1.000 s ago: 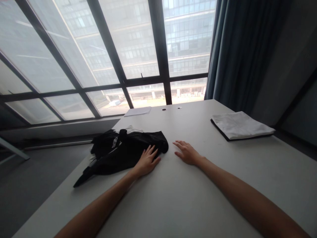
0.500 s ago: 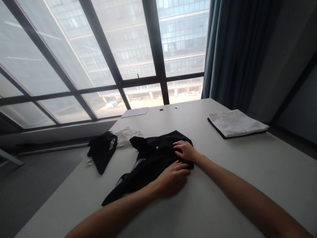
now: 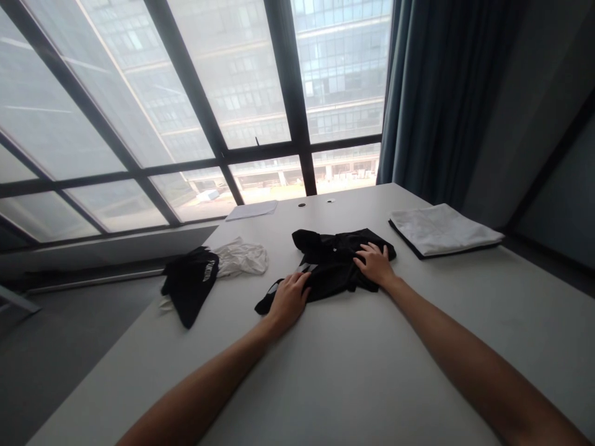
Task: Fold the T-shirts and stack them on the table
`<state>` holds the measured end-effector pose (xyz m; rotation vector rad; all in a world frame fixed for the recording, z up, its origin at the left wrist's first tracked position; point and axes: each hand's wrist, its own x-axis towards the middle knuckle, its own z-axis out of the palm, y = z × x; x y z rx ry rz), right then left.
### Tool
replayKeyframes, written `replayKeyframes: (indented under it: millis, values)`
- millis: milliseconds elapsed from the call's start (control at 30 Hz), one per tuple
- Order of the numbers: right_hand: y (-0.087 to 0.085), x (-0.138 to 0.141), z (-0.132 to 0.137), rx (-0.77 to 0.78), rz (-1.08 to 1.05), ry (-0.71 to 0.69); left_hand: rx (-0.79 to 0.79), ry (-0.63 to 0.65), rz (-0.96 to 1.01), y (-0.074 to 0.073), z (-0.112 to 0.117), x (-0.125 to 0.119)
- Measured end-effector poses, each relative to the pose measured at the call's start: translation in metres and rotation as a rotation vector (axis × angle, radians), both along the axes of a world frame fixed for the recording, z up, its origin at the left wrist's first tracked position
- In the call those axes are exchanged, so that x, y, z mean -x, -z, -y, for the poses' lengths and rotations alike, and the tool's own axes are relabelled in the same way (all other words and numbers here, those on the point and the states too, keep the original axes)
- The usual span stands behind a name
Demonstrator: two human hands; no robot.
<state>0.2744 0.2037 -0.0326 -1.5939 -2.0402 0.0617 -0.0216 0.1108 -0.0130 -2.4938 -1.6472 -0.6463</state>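
Note:
A crumpled black garment [image 3: 331, 282] with grey-white patches lies on the white table in front of me. My left hand [image 3: 289, 300] rests over its near left part, fingers laid on the cloth and pointing away from me. On the garment's right end lies my right hand [image 3: 374, 265], palm down with the fingers spread. Both hands touch the cloth from above, and neither is closed round it. The undersides of the fingers are hidden.
To the left, a black cloth with white lettering [image 3: 193, 288] hangs over the table edge, beside a crumpled white cloth [image 3: 242, 257]. A folded white cloth [image 3: 444, 229] lies on a dark one at the right. White sheets [image 3: 251, 210] are near the window.
The black garment has shifted right and away from me, its near left end drawn in. My left hand has moved left and forward; my right hand has gone slightly right with the cloth.

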Motion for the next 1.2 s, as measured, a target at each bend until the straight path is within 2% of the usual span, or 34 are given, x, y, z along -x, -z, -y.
replayKeyframes:
  millis: [100, 200, 300, 400, 500, 567, 633, 700, 833, 933, 1033, 1100, 1167, 1200]
  values:
    - [-0.007, 0.011, 0.008, -0.150, 0.052, -0.137, -0.011, -0.015, 0.006, -0.002, -0.002, 0.003]
    - [-0.013, 0.019, 0.015, -0.224, -0.020, -0.176, -0.015, -0.066, -0.037, -0.003, -0.003, 0.006]
    - [-0.015, 0.019, 0.019, -0.173, -0.135, -0.135, 0.041, -0.113, -0.111, 0.000, -0.006, 0.007]
    - [-0.018, 0.016, 0.021, -0.110, -0.156, -0.100, 0.072, -0.111, -0.155, 0.005, -0.006, 0.006]
    - [-0.023, 0.019, 0.027, -0.060, -0.078, -0.169, 0.078, -0.103, -0.185, 0.008, -0.004, 0.005]
    - [-0.027, 0.026, 0.033, 0.000, 0.045, -0.240, 0.082, -0.103, -0.206, 0.007, -0.001, 0.004]
    - [-0.031, 0.036, 0.041, 0.069, 0.196, -0.255, 0.089, -0.100, -0.232, 0.004, 0.002, 0.003]
    - [-0.036, 0.045, 0.048, 0.112, 0.310, -0.210, 0.115, -0.099, -0.273, -0.003, 0.008, 0.001]
    - [-0.043, 0.050, 0.053, 0.147, 0.353, -0.089, 0.201, -0.089, -0.341, -0.025, 0.022, -0.005]
    - [-0.040, 0.041, 0.045, 0.205, 0.328, -0.014, 0.266, -0.020, -0.311, -0.047, 0.029, -0.008]
    - [-0.029, 0.027, 0.033, 0.234, 0.291, 0.051, 0.423, 0.165, -0.149, -0.061, 0.024, -0.005]
    - [-0.021, 0.019, 0.025, 0.170, 0.242, 0.078, 0.436, 0.299, -0.028, -0.059, 0.014, 0.000]
    - [-0.016, 0.012, 0.019, 0.029, 0.170, 0.103, 0.295, 0.340, 0.024, -0.046, 0.002, 0.006]
    - [-0.016, 0.009, 0.018, -0.046, 0.129, 0.116, 0.201, 0.318, 0.022, -0.037, -0.004, 0.010]
